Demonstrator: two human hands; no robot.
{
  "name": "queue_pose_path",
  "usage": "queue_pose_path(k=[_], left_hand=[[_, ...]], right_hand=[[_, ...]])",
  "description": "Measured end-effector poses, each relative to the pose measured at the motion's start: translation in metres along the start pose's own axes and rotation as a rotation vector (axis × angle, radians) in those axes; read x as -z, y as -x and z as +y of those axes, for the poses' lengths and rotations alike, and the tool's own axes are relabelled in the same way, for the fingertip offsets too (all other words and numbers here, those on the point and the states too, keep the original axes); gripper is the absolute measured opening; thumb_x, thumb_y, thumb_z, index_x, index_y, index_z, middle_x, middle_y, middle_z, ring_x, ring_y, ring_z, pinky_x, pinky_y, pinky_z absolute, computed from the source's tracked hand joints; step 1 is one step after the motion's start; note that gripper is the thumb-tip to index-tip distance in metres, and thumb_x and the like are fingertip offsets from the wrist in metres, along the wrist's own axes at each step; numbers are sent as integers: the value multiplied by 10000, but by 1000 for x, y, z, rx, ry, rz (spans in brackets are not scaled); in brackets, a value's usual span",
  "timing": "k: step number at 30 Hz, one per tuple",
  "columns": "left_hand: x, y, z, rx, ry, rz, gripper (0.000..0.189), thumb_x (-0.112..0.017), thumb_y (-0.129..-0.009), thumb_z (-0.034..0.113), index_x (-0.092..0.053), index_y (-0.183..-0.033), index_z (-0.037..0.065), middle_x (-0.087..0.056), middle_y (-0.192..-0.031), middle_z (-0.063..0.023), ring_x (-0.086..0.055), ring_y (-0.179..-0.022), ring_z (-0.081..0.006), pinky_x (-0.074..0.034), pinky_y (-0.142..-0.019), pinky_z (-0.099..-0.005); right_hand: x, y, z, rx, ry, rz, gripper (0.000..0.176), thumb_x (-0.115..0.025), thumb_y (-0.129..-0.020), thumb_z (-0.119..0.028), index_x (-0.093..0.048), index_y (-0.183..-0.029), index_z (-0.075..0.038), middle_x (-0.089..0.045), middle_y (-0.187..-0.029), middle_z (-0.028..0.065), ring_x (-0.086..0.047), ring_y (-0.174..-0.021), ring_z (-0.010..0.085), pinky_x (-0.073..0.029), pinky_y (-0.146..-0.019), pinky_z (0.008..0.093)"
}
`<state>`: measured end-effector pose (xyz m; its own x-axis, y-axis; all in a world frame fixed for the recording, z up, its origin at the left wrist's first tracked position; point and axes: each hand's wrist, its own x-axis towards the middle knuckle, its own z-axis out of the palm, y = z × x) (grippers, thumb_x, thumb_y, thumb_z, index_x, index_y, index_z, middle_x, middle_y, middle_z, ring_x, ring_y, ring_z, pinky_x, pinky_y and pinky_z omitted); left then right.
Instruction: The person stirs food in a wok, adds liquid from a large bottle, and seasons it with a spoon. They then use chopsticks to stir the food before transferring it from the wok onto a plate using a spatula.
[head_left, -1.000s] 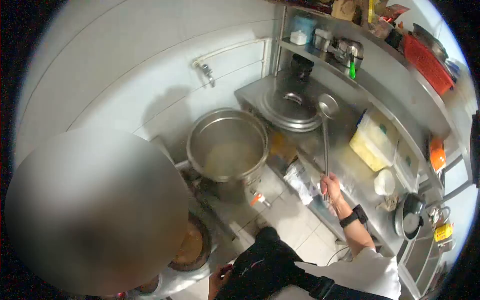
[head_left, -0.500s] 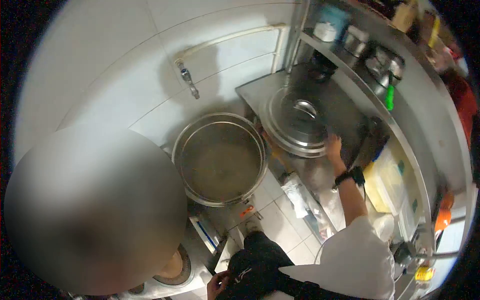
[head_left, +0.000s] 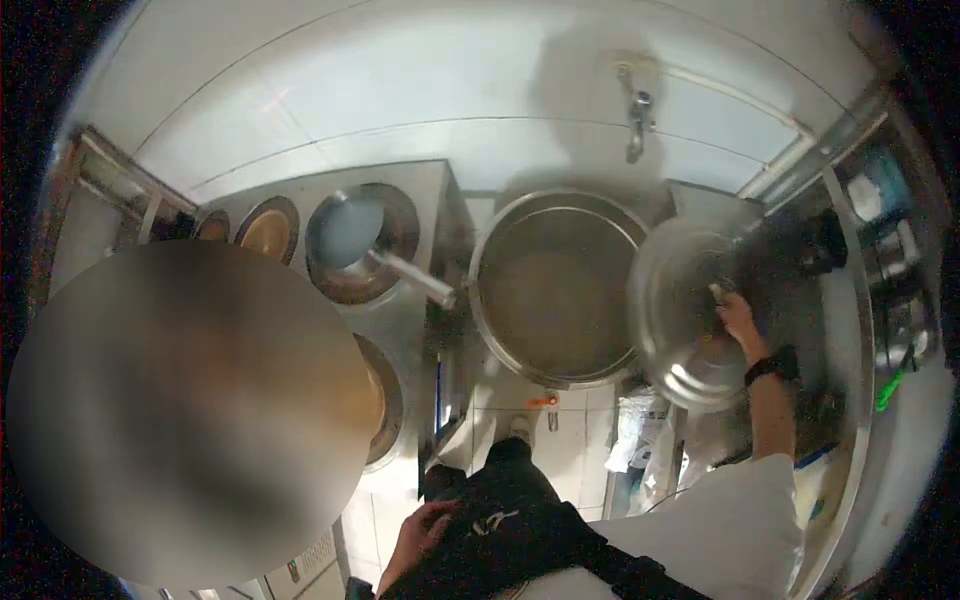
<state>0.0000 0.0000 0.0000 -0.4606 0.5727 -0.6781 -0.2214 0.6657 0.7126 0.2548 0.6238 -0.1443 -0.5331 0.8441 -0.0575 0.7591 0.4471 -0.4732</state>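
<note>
A large round metal lid (head_left: 680,340) is held up just right of the big metal pot (head_left: 560,375), its edge near or over the pot's right rim. My right hand (head_left: 735,315) is closed on the lid's handle. The pot stands uncovered, and greyish liquid or a dull bottom shows inside; I cannot tell which. My left hand (head_left: 430,525) rests against the dark clothing at my waist, fingers partly bent; whether they hold anything is hidden.
A wall tap (head_left: 638,125) is above the pot. At left, a steel stove (head_left: 435,200) bears a pan (head_left: 350,230) with its handle towards the pot. A metal shelf (head_left: 850,270) with containers runs along the right. A blurred round patch covers the lower left.
The view has turned left, bringing the stove into sight. My right hand has moved from the lid's edge to its handle, and the lid is now lifted off the counter towards the pot.
</note>
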Motion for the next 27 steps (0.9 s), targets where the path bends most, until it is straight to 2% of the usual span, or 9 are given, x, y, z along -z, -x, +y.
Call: queue_pose_path(k=[3, 6, 8, 14, 18, 21, 22, 23, 27], left_hand=[[19, 0, 5, -13, -57, 13, 239, -528, -848, 112, -543, -1068, 21, -601, -1004, -107, -550, -943, -158, -415, -832, -271], [13, -5, -11, -70, 6, 43, 246, -536, -843, 109, -544, -1076, 30, -602, -977, -99, -545, -911, -151, -420, -808, -271], [19, 3, -16, -102, -34, 81, 248, -536, -842, 104, -544, -1079, 31, -601, -972, -97, -544, -898, -150, -422, -802, -269], [40, 42, -39, 136, 277, 225, 249, -520, -851, 91, -539, -1086, 9, -599, -969, -88, -539, -899, -139, -416, -810, -261], [71, 68, -75, -63, 284, 301, 230, -517, -860, 99, -550, -1065, 1, -600, -975, -77, -540, -904, -131, -414, -820, -264], [111, 93, -132, -113, 265, 418, 223, -525, -860, 119, -564, -1046, 2, -600, -984, -64, -540, -915, -130, -418, -825, -271], [123, 105, -156, -132, 328, 437, 223, -525, -860, 120, -565, -1047, 5, -602, -978, -62, -542, -913, -131, -418, -828, -270], [135, 116, -178, -157, 391, 443, 224, -525, -860, 120, -565, -1048, 7, -604, -972, -59, -544, -912, -132, -418, -830, -269], [185, 161, -269, -177, 379, 597, 231, -523, -863, 157, -571, -1034, 10, -609, -949, -65, -556, -888, -142, -445, -807, -287]], right_hand=[[-118, -18, -45, 153, -280, 67, 199, -628, -685, -158, -569, -739, 24, -582, -686, 151, -542, -625, 263, -428, -602, 369], [-135, -33, -137, 30, -190, -288, 203, -644, -676, -174, -581, -708, 16, -575, -655, 127, -555, -626, 214, -425, -588, 359], [-163, -33, -184, 240, -8, 4, 191, -642, -688, -172, -585, -683, 10, -561, -609, 91, -547, -585, 171, -416, -535, 344], [-276, -93, -150, 71, -202, 7, 213, -612, -727, -197, -598, -736, 15, -590, -641, 128, -578, -597, 222, -445, -558, 348], [-195, -24, -245, 284, 469, 236, 323, -542, -791, -269, -592, -937, 15, -594, -918, 217, -573, -888, 325, -437, -756, 433], [-200, -27, -257, 149, 31, 199, 382, -515, -826, -254, -531, -1097, 15, -573, -1033, 181, -556, -916, 316, -424, -803, 408], [-200, 1, -270, 191, -748, -58, 428, -555, -820, -277, -463, -1180, -65, -439, -1212, 122, -436, -1097, 253, -346, -945, 390], [-190, 22, -292, 218, -320, 74, 420, -581, -809, -241, -466, -1168, -57, -475, -1154, 100, -456, -1064, 224, -355, -935, 353], [-168, 148, -439, 601, -512, 53, 330, -503, -840, -106, -479, -1152, -1, -520, -1137, 120, -496, -1036, 219, -376, -895, 322]])
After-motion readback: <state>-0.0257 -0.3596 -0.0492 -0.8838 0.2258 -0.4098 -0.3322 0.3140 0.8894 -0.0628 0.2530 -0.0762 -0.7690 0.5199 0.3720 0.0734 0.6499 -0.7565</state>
